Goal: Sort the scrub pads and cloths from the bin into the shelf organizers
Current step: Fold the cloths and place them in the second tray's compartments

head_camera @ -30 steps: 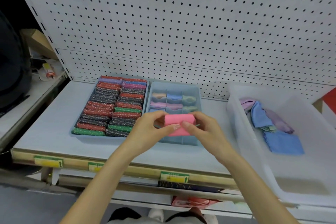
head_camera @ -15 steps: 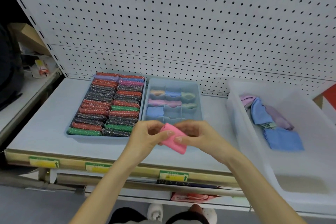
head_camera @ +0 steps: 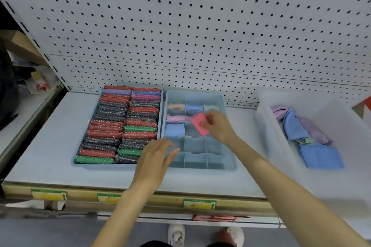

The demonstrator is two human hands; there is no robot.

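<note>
One folded pink cloth (head_camera: 198, 124) sits pinched in our right hand (head_camera: 219, 127) above the divided organizer (head_camera: 229, 168); our left hand (head_camera: 154, 159) hovers nearby, fingers straight, holding nothing.

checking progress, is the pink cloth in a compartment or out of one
Out. The right hand pinches the folded pink cloth, which is tilted above the divided organizer and not tucked into any cell.
</note>
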